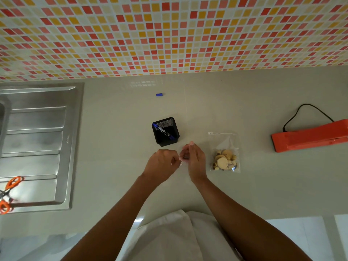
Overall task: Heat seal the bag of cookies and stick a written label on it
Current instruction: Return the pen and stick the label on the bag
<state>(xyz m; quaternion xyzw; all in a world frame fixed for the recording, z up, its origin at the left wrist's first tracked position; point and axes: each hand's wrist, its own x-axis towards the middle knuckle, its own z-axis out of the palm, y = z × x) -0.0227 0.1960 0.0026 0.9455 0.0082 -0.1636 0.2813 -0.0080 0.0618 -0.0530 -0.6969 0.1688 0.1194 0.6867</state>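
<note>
A clear bag of cookies (225, 157) lies flat on the beige counter (116, 166), right of my hands. My left hand (162, 164) and my right hand (193, 159) meet just in front of a black mesh pen holder (165, 133). Between their fingertips they pinch a small pale label (181, 161), mostly hidden by the fingers. A blue pen (162, 131) leans inside the holder. An orange heat sealer (310, 136) with a black cord sits at the far right.
A blue pen cap (159, 94) lies near the tiled wall. A steel sink drainboard (37, 146) fills the left side, with orange-handled scissors (9, 193) on it. The counter's front edge runs close to my white-clothed body.
</note>
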